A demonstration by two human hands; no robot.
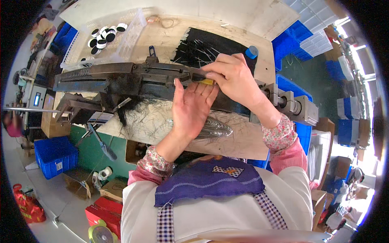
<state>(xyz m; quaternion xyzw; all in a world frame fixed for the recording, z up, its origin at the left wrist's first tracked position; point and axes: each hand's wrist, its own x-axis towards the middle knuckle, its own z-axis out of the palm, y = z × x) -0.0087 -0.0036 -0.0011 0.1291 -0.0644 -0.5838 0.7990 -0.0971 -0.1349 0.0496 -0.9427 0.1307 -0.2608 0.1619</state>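
A long, dark metal machine [158, 77] runs across the workbench. At its right part, my right hand [235, 75] pinches with thumb and forefinger at something small that the fingers mostly hide. A small yellow piece [207, 81] shows just below those fingertips; I cannot tell whether it is held or part of the machine. My left hand [190, 107] is turned palm up beneath, its fingers stretched out toward the right fingertips and its thumb raised beside the machine. Nearer me, a bundle of thin looped metal wires [219, 128] lies on the bench. Black bristles [129, 110] hang at the machine's near side.
A white plastic basket [131, 38] at the far left holds several round black-and-white pieces [101, 39]. Behind the machine lies a black cloth [192, 42] with thin wire pieces, and a blue cap [251, 52]. Blue crates [56, 156] stand around the bench.
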